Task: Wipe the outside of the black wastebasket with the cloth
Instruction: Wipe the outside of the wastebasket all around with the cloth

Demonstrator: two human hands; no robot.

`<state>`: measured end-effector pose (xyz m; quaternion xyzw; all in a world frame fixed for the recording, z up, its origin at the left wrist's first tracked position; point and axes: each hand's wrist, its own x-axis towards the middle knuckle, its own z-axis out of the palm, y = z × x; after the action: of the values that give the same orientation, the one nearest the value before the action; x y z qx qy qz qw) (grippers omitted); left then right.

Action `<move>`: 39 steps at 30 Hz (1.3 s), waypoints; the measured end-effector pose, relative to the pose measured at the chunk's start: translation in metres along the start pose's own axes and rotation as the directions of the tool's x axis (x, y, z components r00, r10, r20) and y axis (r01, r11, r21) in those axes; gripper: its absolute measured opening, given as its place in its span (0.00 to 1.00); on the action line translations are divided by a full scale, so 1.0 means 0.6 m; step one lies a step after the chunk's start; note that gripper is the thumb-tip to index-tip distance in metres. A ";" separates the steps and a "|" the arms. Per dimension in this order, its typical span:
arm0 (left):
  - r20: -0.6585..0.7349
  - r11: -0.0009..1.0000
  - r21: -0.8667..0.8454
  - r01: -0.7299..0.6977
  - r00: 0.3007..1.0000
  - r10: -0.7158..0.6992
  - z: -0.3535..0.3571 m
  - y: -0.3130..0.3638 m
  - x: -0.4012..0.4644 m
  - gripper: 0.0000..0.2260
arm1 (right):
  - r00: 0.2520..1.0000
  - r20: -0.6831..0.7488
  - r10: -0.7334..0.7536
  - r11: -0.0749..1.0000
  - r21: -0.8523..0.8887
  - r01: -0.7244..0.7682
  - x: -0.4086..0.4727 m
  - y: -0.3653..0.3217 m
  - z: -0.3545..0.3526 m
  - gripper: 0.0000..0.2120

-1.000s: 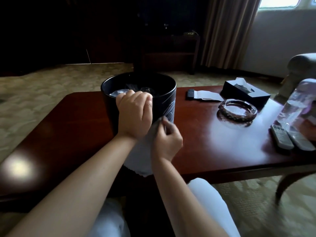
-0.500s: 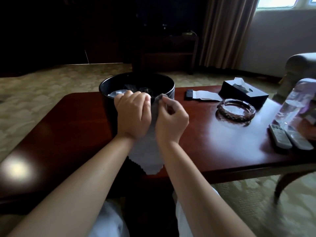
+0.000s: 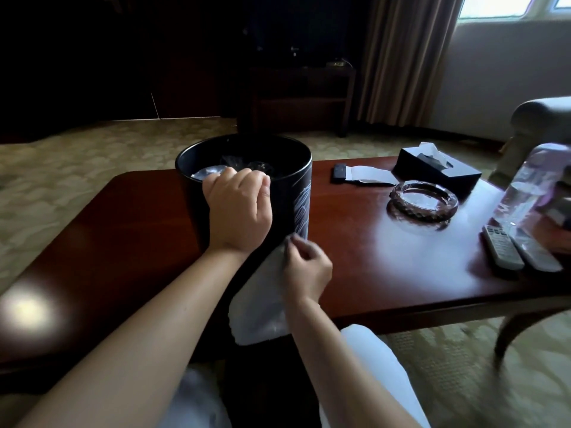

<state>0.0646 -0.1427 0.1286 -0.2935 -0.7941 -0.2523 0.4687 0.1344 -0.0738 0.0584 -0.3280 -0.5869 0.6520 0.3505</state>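
Black and glossy, the wastebasket (image 3: 247, 193) stands on the dark red tabletop (image 3: 355, 261) near its front edge, a little left of centre. The left hand (image 3: 238, 211) curls over the near rim and steadies it. The right hand (image 3: 304, 267) pinches the pale cloth (image 3: 259, 301) and presses its top against the lower right of the wall, the rest hanging down past the table edge. Half a second ago that hand and cloth were up by the rim; now they sit low on the side, so one downward stroke over the near-right wall looks finished. The far side and the left wall probably remain to be wiped. A glass ashtray (image 3: 421, 200), a tissue box (image 3: 438, 171) and two remotes (image 3: 519, 251) lie well to the right.
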 end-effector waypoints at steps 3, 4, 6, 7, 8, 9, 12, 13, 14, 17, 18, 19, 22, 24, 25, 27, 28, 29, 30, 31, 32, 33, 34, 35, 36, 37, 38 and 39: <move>0.001 1.000 0.013 -0.006 1.000 0.006 0.001 -0.002 0.001 0.14 | 0.965 0.031 -0.260 0.956 0.147 0.253 0.004 -0.097 0.015 0.05; 0.009 1.000 0.006 -0.003 1.000 0.002 -0.001 -0.001 0.001 0.14 | 0.956 0.026 -0.291 0.943 0.178 0.282 0.006 -0.118 0.021 0.04; 0.017 1.000 -0.005 0.001 1.000 -0.001 -0.002 0.001 0.002 0.14 | 0.957 0.009 -0.290 0.933 0.226 0.281 0.011 -0.130 0.029 0.04; 0.014 1.000 -0.003 -0.002 1.000 0.002 -0.002 0.001 0.002 0.15 | 0.964 0.000 -0.264 0.938 0.234 0.257 0.014 -0.121 0.028 0.04; 0.008 1.000 0.000 -0.005 1.000 0.005 -0.001 0.001 0.002 0.15 | 0.974 -0.011 -0.225 0.949 0.224 0.221 0.016 -0.103 0.025 0.04; 0.003 1.000 0.003 -0.004 1.000 0.004 -0.001 0.000 0.002 0.15 | 0.986 -0.023 -0.167 0.968 0.188 0.169 0.018 -0.074 0.020 0.04; 0.002 1.000 0.007 0.010 1.000 -0.010 0.000 -0.001 0.001 0.15 | 0.994 -0.056 0.094 0.996 0.014 -0.094 0.013 0.032 -0.003 0.05; 0.001 1.000 0.004 0.015 1.000 -0.015 0.000 0.000 0.001 0.15 | 0.981 -0.058 0.185 0.981 -0.040 -0.188 0.010 0.063 -0.009 0.05; 0.002 1.000 0.000 0.018 1.000 -0.018 0.000 0.000 0.000 0.15 | 0.964 -0.054 0.259 0.960 -0.093 -0.264 0.008 0.088 -0.014 0.05; 0.001 1.000 0.000 0.017 1.000 -0.017 0.002 -0.001 0.000 0.15 | 0.946 -0.045 0.321 0.931 -0.167 -0.324 0.010 0.112 -0.016 0.05; -0.004 1.000 0.003 0.016 1.000 -0.016 0.002 -0.001 0.000 0.15 | 0.956 -0.046 0.288 0.944 -0.154 -0.292 0.013 0.101 -0.014 0.05; -0.010 1.000 0.006 0.015 1.000 -0.015 0.003 -0.001 -0.001 0.15 | 0.972 -0.040 0.231 0.965 -0.117 -0.234 0.015 0.085 -0.012 0.05; -0.031 1.000 0.025 0.014 0.999 -0.013 0.006 0.000 -0.002 0.14 | 0.999 0.035 0.020 0.995 0.094 -0.023 0.012 0.027 -0.002 0.04; -0.025 1.000 0.023 0.016 1.000 -0.016 0.006 0.000 -0.003 0.14 | 0.998 0.041 -0.048 0.984 0.171 0.040 0.004 0.014 0.010 0.04; -0.020 1.000 0.018 0.017 1.000 -0.016 0.005 0.000 -0.003 0.14 | 0.999 0.020 -0.046 0.984 0.173 0.041 0.001 0.019 0.013 0.04; -0.014 1.000 0.010 0.014 1.000 -0.014 0.003 0.002 -0.002 0.14 | 0.998 -0.050 0.030 0.994 0.108 -0.025 -0.002 0.047 0.008 0.03; -0.015 1.000 0.008 0.013 1.000 -0.013 0.002 0.002 -0.002 0.14 | 0.993 -0.078 0.083 0.996 0.029 -0.081 0.000 0.066 0.000 0.04; -0.018 1.000 0.007 0.012 1.000 -0.012 0.001 0.001 -0.002 0.14 | 0.988 -0.084 0.128 0.988 -0.077 -0.135 0.005 0.085 -0.009 0.05; -0.023 1.000 0.007 0.011 1.000 -0.011 0.002 0.001 -0.002 0.14 | 0.983 -0.066 0.169 0.967 -0.181 -0.178 0.010 0.100 -0.019 0.06; -0.027 1.000 0.009 0.010 1.000 -0.010 0.002 0.001 -0.002 0.14 | 0.978 -0.036 0.204 0.945 -0.255 -0.206 0.016 0.110 -0.027 0.07; -0.030 1.000 0.013 0.012 0.999 -0.012 0.003 0.001 -0.001 0.14 | 0.974 -0.011 0.225 0.928 -0.301 -0.218 0.021 0.113 -0.032 0.08; -0.031 1.000 0.015 0.014 0.999 -0.014 0.003 0.002 -0.001 0.14 | 0.971 0.005 0.239 0.916 -0.333 -0.224 0.025 0.113 -0.035 0.08; -0.030 1.000 0.014 0.017 0.999 -0.017 0.003 0.002 -0.001 0.14 | 0.969 0.017 0.245 0.906 -0.361 -0.222 0.028 0.112 -0.037 0.08; -0.027 1.000 0.014 0.019 0.999 -0.019 0.003 0.002 -0.002 0.14 | 0.970 0.029 0.242 0.899 -0.383 -0.213 0.030 0.114 -0.039 0.08; -0.028 1.000 0.011 0.020 0.999 -0.020 0.003 0.002 -0.002 0.14 | 0.973 0.038 0.230 0.897 -0.396 -0.196 0.030 0.117 -0.039 0.08; -0.032 1.000 0.006 0.021 0.999 -0.021 0.003 0.003 -0.002 0.14 | 0.976 0.041 0.212 0.898 -0.401 -0.178 0.030 0.120 -0.039 0.08; -0.037 1.000 0.000 0.021 0.999 -0.021 0.003 0.003 -0.001 0.14 | 0.980 0.037 0.193 0.901 -0.401 -0.163 0.030 0.121 -0.038 0.08; -0.041 1.000 -0.003 0.021 0.999 -0.022 0.003 0.004 -0.001 0.14 | 0.983 0.024 0.181 0.906 -0.394 -0.157 0.032 0.122 -0.037 0.08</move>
<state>0.0654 -0.1401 0.1279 -0.2803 -0.7871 -0.2643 0.4817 0.1372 -0.0504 -0.0170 -0.4212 -0.6847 0.5592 0.2026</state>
